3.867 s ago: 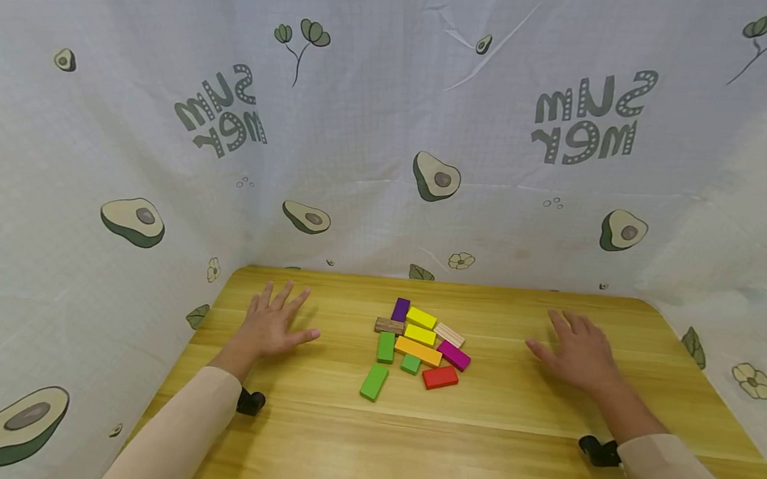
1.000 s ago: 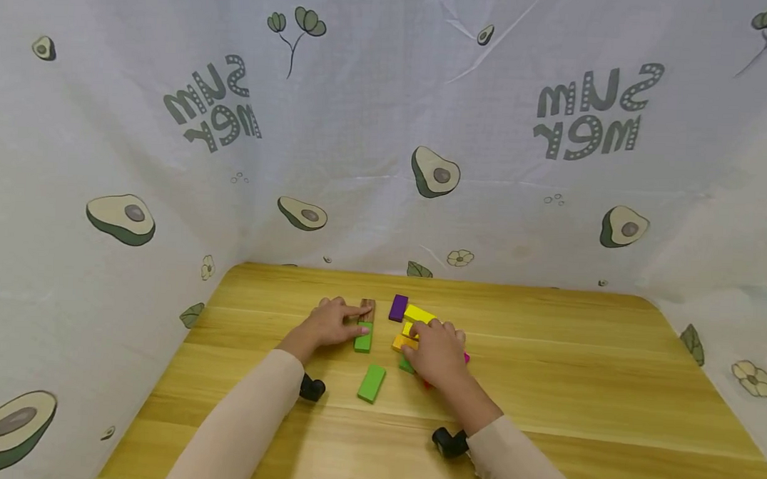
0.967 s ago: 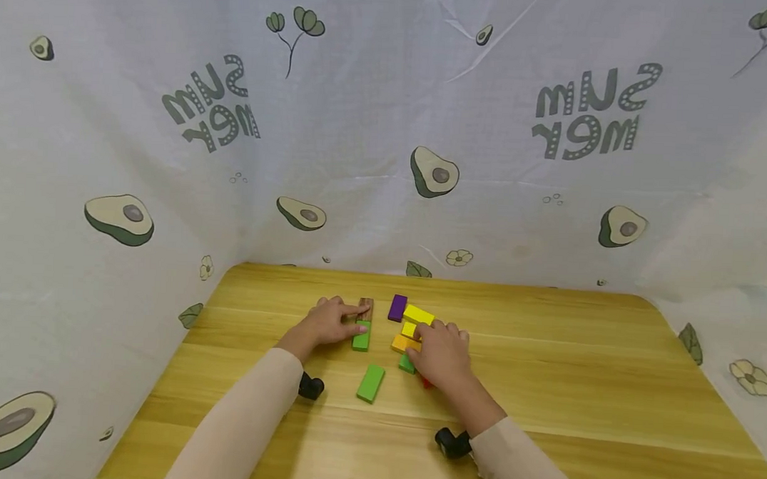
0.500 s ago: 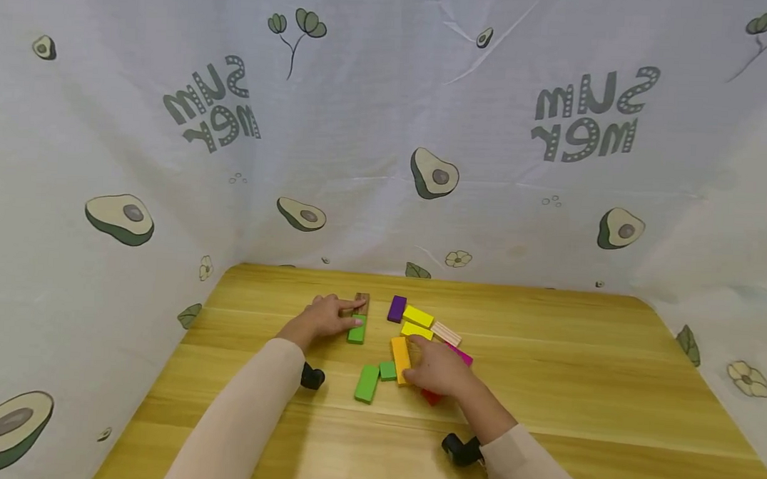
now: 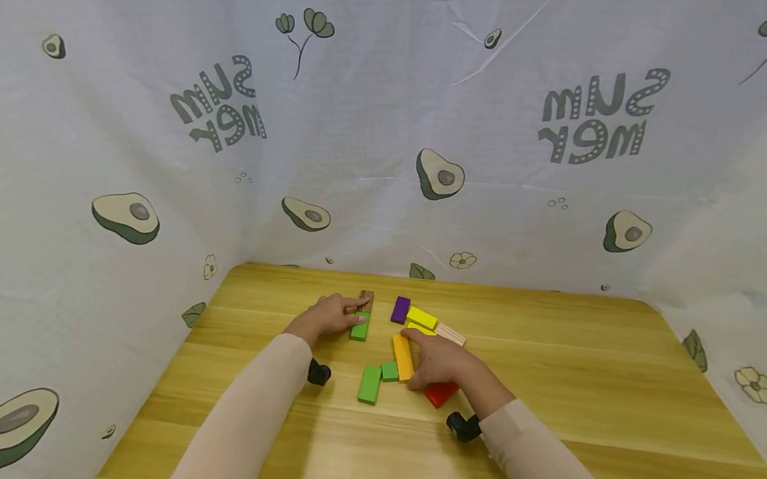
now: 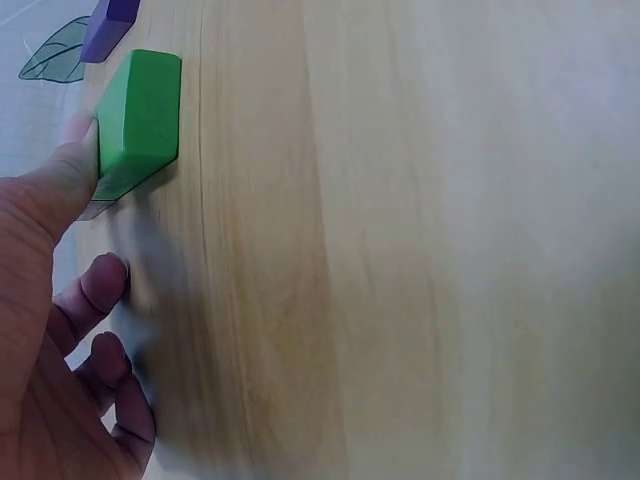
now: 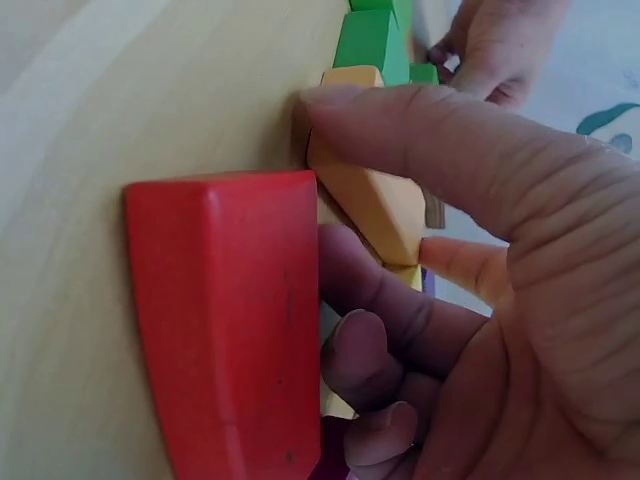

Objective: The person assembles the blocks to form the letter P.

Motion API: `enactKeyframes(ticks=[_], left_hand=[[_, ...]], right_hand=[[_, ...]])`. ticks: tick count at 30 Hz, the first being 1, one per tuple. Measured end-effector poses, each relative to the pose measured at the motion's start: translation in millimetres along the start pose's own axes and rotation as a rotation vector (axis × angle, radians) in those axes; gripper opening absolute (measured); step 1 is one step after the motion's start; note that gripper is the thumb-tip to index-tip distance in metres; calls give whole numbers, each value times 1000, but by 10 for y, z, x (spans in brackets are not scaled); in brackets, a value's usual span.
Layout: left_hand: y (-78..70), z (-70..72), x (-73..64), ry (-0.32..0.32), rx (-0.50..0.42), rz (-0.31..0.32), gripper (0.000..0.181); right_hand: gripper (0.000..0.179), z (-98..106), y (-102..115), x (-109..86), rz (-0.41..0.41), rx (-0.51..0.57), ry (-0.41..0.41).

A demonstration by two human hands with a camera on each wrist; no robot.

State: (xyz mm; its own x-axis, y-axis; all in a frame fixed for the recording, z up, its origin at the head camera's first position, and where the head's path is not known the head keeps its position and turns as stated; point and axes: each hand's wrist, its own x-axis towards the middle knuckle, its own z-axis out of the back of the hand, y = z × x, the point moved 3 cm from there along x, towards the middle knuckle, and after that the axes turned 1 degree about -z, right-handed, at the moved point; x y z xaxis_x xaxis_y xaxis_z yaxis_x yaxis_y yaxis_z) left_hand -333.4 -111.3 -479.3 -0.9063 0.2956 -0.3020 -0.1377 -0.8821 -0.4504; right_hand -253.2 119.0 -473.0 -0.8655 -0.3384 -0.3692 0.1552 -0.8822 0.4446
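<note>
My left hand touches two blocks lying end to end. Its index finger reaches onto the brown wooden block and its thumb lies against the green block; the left wrist view shows this thumb beside the green block. My right hand spans the orange block lengthwise, index finger at the far end, thumb at the near end. In the right wrist view, its other fingers curl beside the red block. Left of the orange block lies a small green block, next to a lighter green one.
Behind the right hand lie a purple block, a yellow block, a second yellow one partly covered, and a pale striped block. A magenta block is mostly hidden by the hand. Printed cloth hangs along the table's back edge.
My right hand has turned the orange block from crosswise to pointing away, and the small green block has shifted left beside the lighter green one. My left hand has slid its two blocks slightly farther away.
</note>
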Motion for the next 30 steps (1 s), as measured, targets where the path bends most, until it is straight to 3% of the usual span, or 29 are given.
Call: enactKeyframes(ticks=[4,10,16,21,25,30], left_hand=[[2,-6,9,0,-7,-5,56],[5,-9,15,1,-6,-21,56],[29,-11,16,-6,-2,9,55],[27,-39,26,-10,8,4,54],[20,-40,19,-8,3,5,54],[19,-22,7,-14,-8,14,54]], right_hand=[[95,26,18,22,10,-44,8],[92,66,25,42,26,-18,39],[94,-21,284,64,196,93,-59],[98,-253,556,91,291,10,-137],[97,-360,639,120,279,-97,-168],[98,-381,617,161,219,-62,-169]])
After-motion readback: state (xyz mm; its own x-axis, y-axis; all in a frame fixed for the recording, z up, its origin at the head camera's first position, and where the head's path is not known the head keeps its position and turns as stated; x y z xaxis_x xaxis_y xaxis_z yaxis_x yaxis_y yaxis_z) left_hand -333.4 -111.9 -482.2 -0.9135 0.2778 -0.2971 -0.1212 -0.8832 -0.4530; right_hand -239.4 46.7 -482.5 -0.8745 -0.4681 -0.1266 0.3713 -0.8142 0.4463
